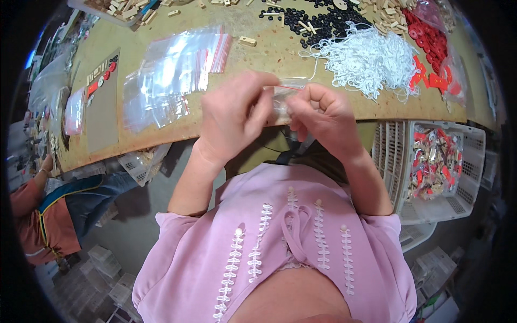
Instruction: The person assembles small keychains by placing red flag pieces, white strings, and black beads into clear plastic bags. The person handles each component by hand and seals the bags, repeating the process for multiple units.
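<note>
Between my hands, at the table's front edge, is a clear zip bag (281,97) with a red line along its mouth. My left hand (232,116), slightly blurred, pinches the bag's left side. The curled fingers of my right hand (325,116) close on its right side; whatever else they may hold is hidden. Just above my right hand, a strand of white string (315,69) leads up to a tangled pile of white string (369,62). Left of my left hand lie overlapping clear zip bags (167,70) with red edges.
Black beads (304,21), small wooden pieces (388,19) and red discs (423,37) are heaped along the back. A cardboard strip (105,116) with sample parts lies left. A white crate (471,161) of filled bags stands below right. Another person (59,215) sits at left.
</note>
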Tool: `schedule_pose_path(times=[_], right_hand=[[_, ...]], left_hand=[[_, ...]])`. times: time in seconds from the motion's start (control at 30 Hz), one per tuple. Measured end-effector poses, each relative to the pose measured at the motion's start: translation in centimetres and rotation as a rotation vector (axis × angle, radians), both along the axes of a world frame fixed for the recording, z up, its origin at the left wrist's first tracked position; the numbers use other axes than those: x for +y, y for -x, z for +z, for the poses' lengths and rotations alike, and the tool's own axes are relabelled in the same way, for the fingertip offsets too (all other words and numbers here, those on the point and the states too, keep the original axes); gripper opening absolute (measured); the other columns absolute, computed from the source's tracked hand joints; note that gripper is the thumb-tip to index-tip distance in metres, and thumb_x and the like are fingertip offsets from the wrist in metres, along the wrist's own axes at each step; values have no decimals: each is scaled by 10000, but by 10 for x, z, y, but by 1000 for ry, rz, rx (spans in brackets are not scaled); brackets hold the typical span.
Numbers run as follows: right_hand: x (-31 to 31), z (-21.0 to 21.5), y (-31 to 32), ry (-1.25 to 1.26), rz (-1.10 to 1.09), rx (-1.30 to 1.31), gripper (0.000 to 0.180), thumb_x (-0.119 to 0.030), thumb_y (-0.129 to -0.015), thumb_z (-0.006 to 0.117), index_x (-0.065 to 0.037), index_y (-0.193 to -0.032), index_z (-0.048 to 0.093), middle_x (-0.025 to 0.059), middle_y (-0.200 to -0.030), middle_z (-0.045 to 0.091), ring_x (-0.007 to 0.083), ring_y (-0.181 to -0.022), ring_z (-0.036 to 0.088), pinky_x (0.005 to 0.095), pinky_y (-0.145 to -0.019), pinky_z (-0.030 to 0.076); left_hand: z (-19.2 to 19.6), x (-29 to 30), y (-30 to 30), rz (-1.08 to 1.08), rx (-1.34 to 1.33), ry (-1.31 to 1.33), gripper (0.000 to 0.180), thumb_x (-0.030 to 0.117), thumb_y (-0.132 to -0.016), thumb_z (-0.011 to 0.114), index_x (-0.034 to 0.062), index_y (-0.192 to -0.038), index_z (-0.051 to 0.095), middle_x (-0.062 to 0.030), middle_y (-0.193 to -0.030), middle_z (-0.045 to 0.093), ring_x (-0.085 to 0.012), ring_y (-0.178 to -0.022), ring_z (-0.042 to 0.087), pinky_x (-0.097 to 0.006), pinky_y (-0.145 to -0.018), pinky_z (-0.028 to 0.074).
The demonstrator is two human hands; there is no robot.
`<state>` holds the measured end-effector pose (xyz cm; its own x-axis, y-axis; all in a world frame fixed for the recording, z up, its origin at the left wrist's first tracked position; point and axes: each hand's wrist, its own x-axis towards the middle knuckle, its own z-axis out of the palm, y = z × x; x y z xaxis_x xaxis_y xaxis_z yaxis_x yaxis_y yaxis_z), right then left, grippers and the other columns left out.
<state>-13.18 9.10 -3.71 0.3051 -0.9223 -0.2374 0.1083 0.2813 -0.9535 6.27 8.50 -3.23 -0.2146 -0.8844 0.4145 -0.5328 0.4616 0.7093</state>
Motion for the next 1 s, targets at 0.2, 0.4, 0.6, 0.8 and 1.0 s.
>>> schedule_pose_path(times=[0.2,0.4,0.6,0.8,1.0], right_hand=[[-14,5,20,-2,66,23,161,-87,-1018,632,-1,-884,646,32,-691,669,68,-539,594,241,-492,486],[-18,37,-2,1003,59,325,109,-24,-901,713,-38,-999,668,96,-976,726,217,-780,698,321,-644,560],[-41,40,-2,1108,358,588,204,-4,-824,668,-69,-1014,699,86,-824,625,298,-753,657,379,-664,534],[-36,25,-4,1040,338,507,204,12,-809,673,-95,-978,716,78,-839,630,288,-788,640,386,-681,523],[-24,16,-2,1018,299,500,233,15,-818,697,-88,-1024,727,67,-866,651,279,-814,640,394,-699,527]], left_hand=[[1,-4,-15,-288,-253,220,118,166,-831,756,111,-892,672,-62,-734,577,-263,-681,615,-399,-597,501],[24,0,-47,-316,-217,137,106,154,-881,746,84,-881,666,-77,-738,573,-270,-691,603,-393,-617,487],[50,-20,-78,-350,-181,-71,96,138,-914,716,73,-983,710,-77,-801,650,-264,-762,660,-370,-686,537],[1,-163,-179,313,-349,85,272,63,-912,652,23,-1179,688,-174,-1091,714,-312,-948,712,-422,-819,571],[-42,-234,-226,654,-782,-153,378,179,-963,561,79,-1325,601,-257,-1185,673,-436,-1088,660,-526,-938,534]])
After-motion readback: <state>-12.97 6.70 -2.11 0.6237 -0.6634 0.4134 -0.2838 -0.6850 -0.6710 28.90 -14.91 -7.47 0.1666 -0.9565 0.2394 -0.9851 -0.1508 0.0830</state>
